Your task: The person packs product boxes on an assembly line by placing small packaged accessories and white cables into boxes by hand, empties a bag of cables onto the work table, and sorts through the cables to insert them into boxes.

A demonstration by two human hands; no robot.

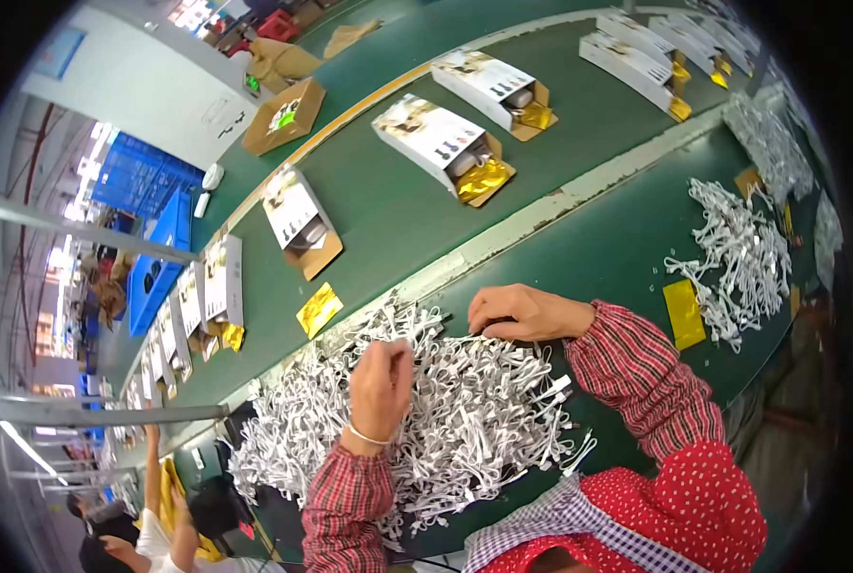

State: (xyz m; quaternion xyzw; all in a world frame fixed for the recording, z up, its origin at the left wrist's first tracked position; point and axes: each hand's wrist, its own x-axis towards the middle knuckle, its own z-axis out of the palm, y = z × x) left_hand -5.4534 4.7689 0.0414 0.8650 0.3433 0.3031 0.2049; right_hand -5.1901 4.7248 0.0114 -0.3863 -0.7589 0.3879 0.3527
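A wide heap of short white cables lies on the green table in front of me. Over its middle is my left hand, raised with curled fingers; whatever they may hold is hidden. My right hand rests at the heap's far right edge, its fingers bent down and closed by the cables. I cannot make out what is between those fingers. Beyond the heap, a gold foil packet lies on the green belt, near an open white box with a dark item inside.
Further open boxes with gold packets stand along the belt. To the right are a smaller cable pile, a gold packet and clear plastic bags. A metal rail borders the belt. Another person works at lower left.
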